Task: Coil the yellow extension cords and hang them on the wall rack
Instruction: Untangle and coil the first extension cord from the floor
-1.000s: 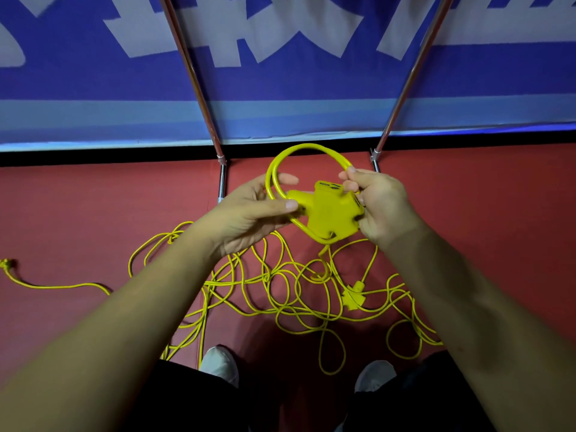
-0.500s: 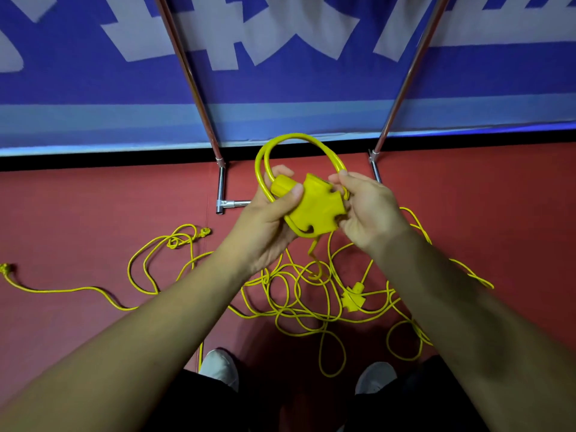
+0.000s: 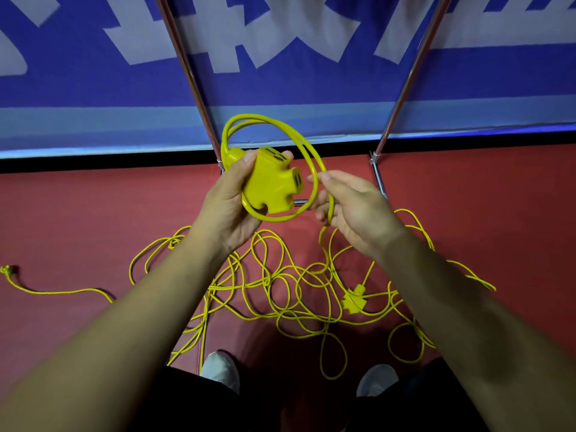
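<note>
While you are holding the yellow socket block (image 3: pixel 270 182) in your left hand (image 3: pixel 232 198), your fingers and thumb are squeezing around it and pinning the first loops (image 3: pixel 271 120) of cord against it. Your right hand (image 3: pixel 352 207) is partly closed, with the cord (image 3: pixel 331 210) running down through it between thumb and fingers. How tightly it is gripping, I cannot tell.

Here is what could be going wrong soon. The rest of the cord is lying in a messy pile (image 3: pixel 280 291) on the red floor (image 3: pixel 93 213), with many loops crossing over each other. If you are pulling fast, those loops could be snagging into a knot. A second, smaller socket block (image 3: pixel 353 300) is sitting in the pile, so two cords may be mixing there, and you could be dragging the wrong one up. Cord is also lying close to your shoes (image 3: pixel 219 366), so you could be stepping on it. The loops in your hand are springy and could be popping open if your squeeze is getting loose.

The cord is looking thin, round, smooth and bendy. The block is looking hard and shiny, chunky, with stubby arms and dark slots. A plug end (image 3: pixel 7 271) is lying far off to the left. Two shiny metal poles (image 3: pixel 187 73) are standing in front of the blue banner (image 3: pixel 311 88); no rack hooks are showing here.
</note>
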Demonstrator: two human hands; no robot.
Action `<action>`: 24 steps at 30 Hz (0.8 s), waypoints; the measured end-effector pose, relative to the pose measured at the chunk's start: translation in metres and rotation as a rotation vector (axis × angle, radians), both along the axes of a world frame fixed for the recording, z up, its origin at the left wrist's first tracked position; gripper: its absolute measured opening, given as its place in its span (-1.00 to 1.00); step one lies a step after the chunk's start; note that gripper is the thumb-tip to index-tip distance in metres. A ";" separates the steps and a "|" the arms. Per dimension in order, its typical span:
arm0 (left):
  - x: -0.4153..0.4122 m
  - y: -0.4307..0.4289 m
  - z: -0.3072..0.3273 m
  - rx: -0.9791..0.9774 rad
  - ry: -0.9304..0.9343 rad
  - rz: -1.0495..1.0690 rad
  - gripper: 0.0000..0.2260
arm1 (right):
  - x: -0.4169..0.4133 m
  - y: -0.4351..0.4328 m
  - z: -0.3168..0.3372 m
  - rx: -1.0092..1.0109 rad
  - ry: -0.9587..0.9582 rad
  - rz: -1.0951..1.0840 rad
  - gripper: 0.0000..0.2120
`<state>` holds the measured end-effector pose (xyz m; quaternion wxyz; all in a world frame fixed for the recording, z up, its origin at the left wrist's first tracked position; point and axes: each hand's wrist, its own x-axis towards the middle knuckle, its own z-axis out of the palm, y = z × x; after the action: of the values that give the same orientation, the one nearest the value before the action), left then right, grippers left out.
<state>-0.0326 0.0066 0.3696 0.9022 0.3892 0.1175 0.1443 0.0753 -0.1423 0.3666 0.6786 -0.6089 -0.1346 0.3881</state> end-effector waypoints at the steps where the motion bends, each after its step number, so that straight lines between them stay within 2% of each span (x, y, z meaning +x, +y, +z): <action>1: 0.000 0.002 0.002 0.009 -0.004 0.004 -0.37 | 0.000 0.001 -0.001 0.002 0.017 0.000 -0.81; 3: -0.001 0.007 0.007 0.019 -0.015 0.023 -0.32 | -0.002 0.002 -0.003 -0.004 0.032 0.009 -0.82; 7: -0.002 0.009 0.010 0.010 -0.076 0.001 -0.39 | -0.008 0.004 -0.005 -0.042 -0.029 0.072 -0.93; 10: -0.003 0.008 0.010 0.014 -0.108 -0.018 -0.58 | -0.009 0.002 -0.008 -0.111 -0.111 0.136 -0.87; 12: -0.004 0.008 0.013 0.046 -0.100 -0.024 -0.68 | -0.009 0.003 -0.011 -0.087 -0.099 0.148 -0.78; 14: -0.006 0.011 0.014 -0.012 -0.107 -0.013 -0.63 | -0.011 0.005 -0.011 -0.037 -0.043 0.174 -0.72; 16: -0.006 0.015 0.014 -0.037 -0.112 -0.006 -0.57 | -0.015 0.005 -0.009 -0.023 -0.045 0.255 -0.77; 19: -0.004 0.019 0.012 -0.054 -0.103 0.072 -0.41 | -0.021 0.001 -0.008 -0.156 -0.183 0.411 -0.74; 20: -0.003 0.021 0.010 -0.049 -0.083 0.120 -0.42 | -0.022 0.001 -0.010 -0.215 -0.249 0.443 -0.70; 22: -0.002 0.021 0.008 0.032 -0.037 0.187 -0.61 | -0.021 0.002 -0.015 -0.298 -0.320 0.463 -0.73; 24: -0.001 0.019 0.008 0.151 -0.004 0.234 -0.78 | -0.022 0.004 -0.017 -0.372 -0.272 0.454 -0.90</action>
<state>-0.0334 0.0258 0.3772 0.8475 0.4392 0.1489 0.2580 0.0538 -0.1380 0.3499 0.4274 -0.7231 -0.2831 0.4628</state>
